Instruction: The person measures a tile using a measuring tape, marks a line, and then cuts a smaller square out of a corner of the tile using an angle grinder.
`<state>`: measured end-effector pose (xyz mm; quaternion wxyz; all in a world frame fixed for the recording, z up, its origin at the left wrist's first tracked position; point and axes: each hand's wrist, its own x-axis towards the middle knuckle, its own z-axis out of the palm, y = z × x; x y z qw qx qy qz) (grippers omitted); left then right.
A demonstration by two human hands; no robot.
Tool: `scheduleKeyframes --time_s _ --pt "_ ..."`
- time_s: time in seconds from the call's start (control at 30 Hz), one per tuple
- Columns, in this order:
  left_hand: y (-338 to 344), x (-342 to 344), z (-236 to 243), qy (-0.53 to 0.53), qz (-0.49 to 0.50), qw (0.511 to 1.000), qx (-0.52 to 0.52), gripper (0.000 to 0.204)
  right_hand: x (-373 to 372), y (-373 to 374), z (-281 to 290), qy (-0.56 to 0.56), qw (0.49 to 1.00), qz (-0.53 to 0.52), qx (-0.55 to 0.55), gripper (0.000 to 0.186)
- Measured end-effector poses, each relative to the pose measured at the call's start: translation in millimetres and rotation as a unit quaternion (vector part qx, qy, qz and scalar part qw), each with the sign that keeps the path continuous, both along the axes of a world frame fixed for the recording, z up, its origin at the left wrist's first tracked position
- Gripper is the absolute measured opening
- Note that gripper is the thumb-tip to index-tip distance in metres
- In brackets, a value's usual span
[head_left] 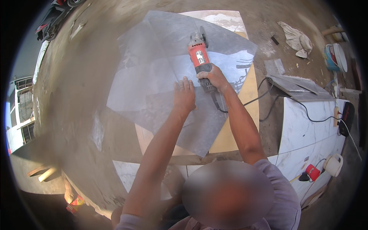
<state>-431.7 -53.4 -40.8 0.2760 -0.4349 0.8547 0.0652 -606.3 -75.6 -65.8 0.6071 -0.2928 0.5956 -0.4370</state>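
A red and black angle grinder (pixel 199 56) lies over a large grey tile (pixel 145 73), its disc (pixel 203 37) pointing away from me. My right hand (pixel 214 78) is wrapped round the black rear end of its body. To the left of the grinder, my left hand (pixel 184 94) rests flat on the tile with its fingers stretched forward. The power cord (pixel 219 104) leaves the grinder's rear and runs off to the right. Whether the disc touches the tile cannot be made out. Dust covers the tile, and its right part reflects bright sky.
Pale boards (pixel 250 103) stick out beneath the grey tile. White marbled tiles (pixel 306 136) lie at the right, with grey tile pieces (pixel 299 86) behind them. A crumpled cloth (pixel 295 40), a bucket (pixel 337 57), a white jug (pixel 332 165) and a motorbike (pixel 53 21) stand around.
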Motion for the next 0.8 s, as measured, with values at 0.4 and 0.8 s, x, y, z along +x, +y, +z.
scheduleKeyframes --time_s 0.4,0.8 --pt "0 -7 -1 -0.004 0.023 1.000 0.016 0.122 -6 -44 -14 -0.039 0.998 0.043 0.010 0.026" --pt "-1 -7 1 -0.013 0.033 0.999 0.027 0.124 -3 -1 -4 -0.012 0.999 0.033 -0.008 0.031"
